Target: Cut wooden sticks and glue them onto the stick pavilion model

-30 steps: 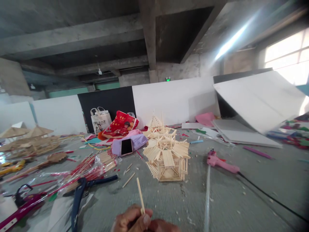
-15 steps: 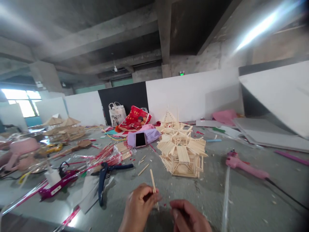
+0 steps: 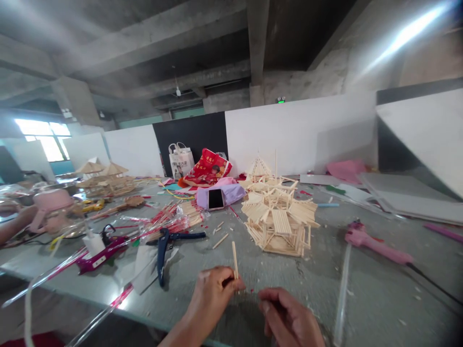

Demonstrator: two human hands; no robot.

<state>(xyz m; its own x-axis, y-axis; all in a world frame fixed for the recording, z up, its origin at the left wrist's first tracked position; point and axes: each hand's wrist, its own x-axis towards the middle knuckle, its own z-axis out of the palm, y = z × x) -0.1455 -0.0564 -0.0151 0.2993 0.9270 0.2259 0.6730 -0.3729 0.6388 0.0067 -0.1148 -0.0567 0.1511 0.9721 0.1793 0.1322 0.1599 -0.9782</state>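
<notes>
My left hand (image 3: 213, 291) pinches a thin wooden stick (image 3: 235, 260) upright between thumb and fingers. My right hand (image 3: 289, 315) is beside it with curled fingers, close to the stick's lower end; nothing shows in its grip. Ahead of both hands stands a layered pavilion model of glued wooden sticks (image 3: 278, 224) on the grey table (image 3: 202, 258). Short loose sticks (image 3: 220, 240) lie between the model and a blue-handled pair of scissors (image 3: 162, 250).
A pink hot glue gun (image 3: 376, 250) and a long glue stick (image 3: 342, 299) lie right. A phone (image 3: 216, 198) rests on a purple bag (image 3: 220, 195). A co-worker's forearm (image 3: 10, 229) enters at left, near a second pink glue gun (image 3: 50, 207). Stick models (image 3: 108, 180) stand beyond.
My view has swung left and down, bringing the table's front edge into sight. My right hand has risen into view beside my left, and the stick stands more upright.
</notes>
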